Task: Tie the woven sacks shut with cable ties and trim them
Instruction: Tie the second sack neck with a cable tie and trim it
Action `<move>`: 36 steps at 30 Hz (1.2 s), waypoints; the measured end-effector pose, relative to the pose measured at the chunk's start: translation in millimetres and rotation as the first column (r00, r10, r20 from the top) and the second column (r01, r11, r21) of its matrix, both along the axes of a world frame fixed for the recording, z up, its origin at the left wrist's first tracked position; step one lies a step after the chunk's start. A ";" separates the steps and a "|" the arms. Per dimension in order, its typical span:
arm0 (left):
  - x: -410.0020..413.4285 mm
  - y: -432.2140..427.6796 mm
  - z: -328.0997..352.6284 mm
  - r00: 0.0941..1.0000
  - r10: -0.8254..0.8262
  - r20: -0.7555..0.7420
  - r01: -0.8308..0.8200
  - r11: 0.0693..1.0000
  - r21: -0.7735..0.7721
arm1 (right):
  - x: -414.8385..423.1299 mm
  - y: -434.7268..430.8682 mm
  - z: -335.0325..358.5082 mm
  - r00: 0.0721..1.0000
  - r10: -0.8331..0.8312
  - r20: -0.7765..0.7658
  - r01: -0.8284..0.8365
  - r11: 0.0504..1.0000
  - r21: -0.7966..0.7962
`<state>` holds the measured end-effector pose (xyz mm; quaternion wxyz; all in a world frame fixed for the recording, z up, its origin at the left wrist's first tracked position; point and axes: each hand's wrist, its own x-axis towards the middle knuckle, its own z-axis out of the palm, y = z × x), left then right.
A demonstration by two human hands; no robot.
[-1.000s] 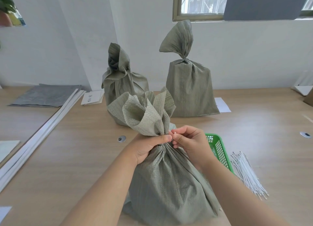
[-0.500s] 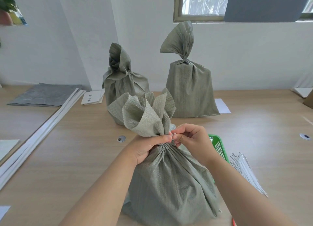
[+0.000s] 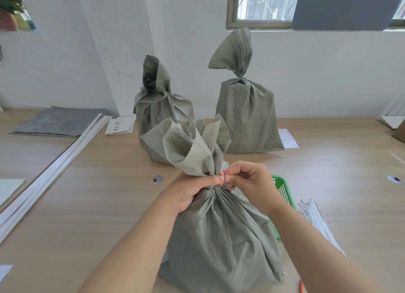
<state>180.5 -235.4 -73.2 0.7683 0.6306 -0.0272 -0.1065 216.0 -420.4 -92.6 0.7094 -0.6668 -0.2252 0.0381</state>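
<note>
Over the last second little shifted: left hand [image 3: 192,189] stayed clenched round the gathered neck of the near sack [image 3: 219,238] on the surface [image 3: 109,205], right hand [image 3: 249,183] still pinching the white tie [image 3: 225,174] there, so cinching looked unfinished, trimming pending.

We face a white wall [image 3: 87,62] behind a pale wood surface [image 3: 98,205]. Daylight enters through an olive-framed window [image 3: 263,7] set high, partly covered by a dark grey panel [image 3: 346,7].

Both forearms reaching forward, left hand [image 3: 192,189] curled round the sack [image 3: 219,238] neck, right hand [image 3: 249,183] pinching the tie [image 3: 225,173], fingertips of both touching.
</note>
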 end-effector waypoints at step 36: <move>-0.8 -4.5 0.2 1.000 0.021 0.005 -0.021 1.000 -0.007 | -4.0 -9.5 12.4 0.991 0.023 0.133 0.005 0.977 -0.213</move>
